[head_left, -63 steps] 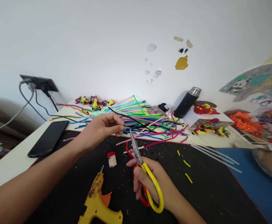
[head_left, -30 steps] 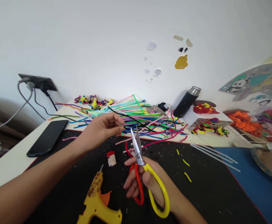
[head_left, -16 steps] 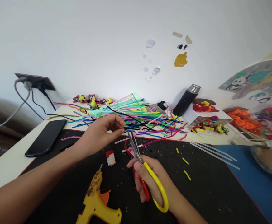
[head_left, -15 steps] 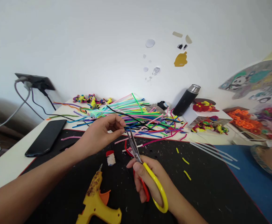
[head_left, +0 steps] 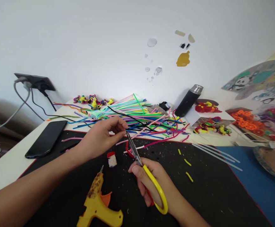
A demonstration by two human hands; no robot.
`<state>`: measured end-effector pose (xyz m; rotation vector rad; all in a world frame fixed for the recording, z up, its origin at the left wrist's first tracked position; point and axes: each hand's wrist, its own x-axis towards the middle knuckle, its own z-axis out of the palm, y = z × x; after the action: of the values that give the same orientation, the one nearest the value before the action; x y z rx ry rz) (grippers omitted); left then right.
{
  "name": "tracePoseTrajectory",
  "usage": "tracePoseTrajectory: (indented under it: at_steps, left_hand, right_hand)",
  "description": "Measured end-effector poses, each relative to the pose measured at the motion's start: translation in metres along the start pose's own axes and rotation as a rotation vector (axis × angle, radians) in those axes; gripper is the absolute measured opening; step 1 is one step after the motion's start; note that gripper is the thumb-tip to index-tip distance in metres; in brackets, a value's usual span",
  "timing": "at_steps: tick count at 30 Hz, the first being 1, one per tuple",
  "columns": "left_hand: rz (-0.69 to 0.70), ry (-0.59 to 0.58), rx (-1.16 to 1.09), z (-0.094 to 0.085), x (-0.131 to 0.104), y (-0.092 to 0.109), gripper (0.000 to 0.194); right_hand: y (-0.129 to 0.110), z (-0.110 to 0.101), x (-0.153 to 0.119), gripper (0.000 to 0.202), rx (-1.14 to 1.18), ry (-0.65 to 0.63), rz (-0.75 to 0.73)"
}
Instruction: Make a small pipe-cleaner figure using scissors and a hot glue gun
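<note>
My right hand (head_left: 162, 175) grips a pair of scissors (head_left: 133, 148) with one yellow handle and one red handle. The blades look closed together, their tips right beside the pinched fingertips of my left hand (head_left: 105, 134). Whatever those left fingers pinch is too small or hidden to make out. Below the blades on the black mat (head_left: 165, 195) lies a small white-and-red bundle (head_left: 112, 160). A yellow glue gun (head_left: 97, 201) with an orange trigger rests nearer to me. Three short yellow pipe cleaner pieces (head_left: 189, 177) lie to the right.
Behind my hands spreads a heap of coloured pipe cleaners (head_left: 125, 110). A black phone (head_left: 46, 138) sits at left. Toward the right stand a black flask (head_left: 186, 102), a white box (head_left: 198, 119), clear glue sticks (head_left: 215, 154) and a round basket (head_left: 267, 165).
The scissor blades have come together and their tips have shifted slightly left, nearer my left fingertips. My left hand has barely moved.
</note>
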<state>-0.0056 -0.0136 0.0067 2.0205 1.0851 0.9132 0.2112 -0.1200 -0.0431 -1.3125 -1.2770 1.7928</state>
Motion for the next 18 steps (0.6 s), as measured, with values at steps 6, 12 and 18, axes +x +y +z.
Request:
tracePoseTrajectory:
  at_steps: [6,12,18]
  left_hand:
    - [0.014,0.002,0.044,0.0006,-0.001,0.0002,0.008]
    - [0.041,0.011,0.087,0.001,-0.0002,0.0022,0.008]
    - [0.03,0.018,0.106,0.0012,-0.0001,0.0009,0.012]
  right_hand:
    - [0.0,-0.0001,-0.0003,0.076,-0.035,0.003,0.008]
    - [-0.0013,-0.0001,-0.0012,0.073,-0.037,0.01,0.004]
    - [-0.004,0.0012,-0.0027,0.077,-0.036,0.011,0.024]
